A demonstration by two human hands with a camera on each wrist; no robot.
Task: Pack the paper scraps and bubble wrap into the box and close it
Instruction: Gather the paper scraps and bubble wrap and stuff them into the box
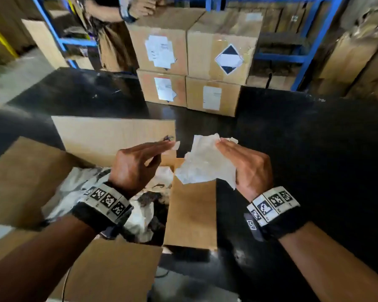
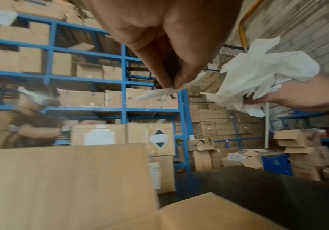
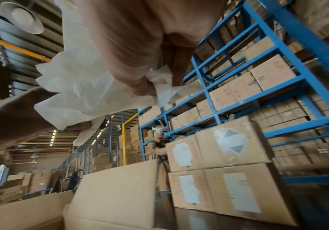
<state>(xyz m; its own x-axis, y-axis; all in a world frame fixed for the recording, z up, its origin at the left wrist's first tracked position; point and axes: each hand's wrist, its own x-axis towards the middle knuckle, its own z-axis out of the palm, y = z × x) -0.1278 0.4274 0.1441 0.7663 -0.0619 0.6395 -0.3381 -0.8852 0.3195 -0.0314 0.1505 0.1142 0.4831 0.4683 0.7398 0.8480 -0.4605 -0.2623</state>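
Note:
An open cardboard box (image 1: 118, 136) stands on a black table (image 1: 303, 149), its flaps spread, with crumpled white wrapping (image 1: 79, 182) and dark scraps inside. My left hand (image 1: 138, 164) hovers over the box and pinches a small white paper scrap (image 1: 176, 145) (image 2: 165, 91) between thumb and fingertips. My right hand (image 1: 247, 164) is beside the box's right flap (image 1: 191, 212) and grips a crumpled bunch of white paper (image 1: 203, 162) (image 2: 262, 73) (image 3: 76, 87). Both hands are held above the box, close together.
Stacked sealed cartons (image 1: 192, 62) with labels stand at the far side of the table. Another person (image 1: 109, 22) works behind them at the left. Blue shelving (image 1: 303, 55) filled with cartons runs along the back.

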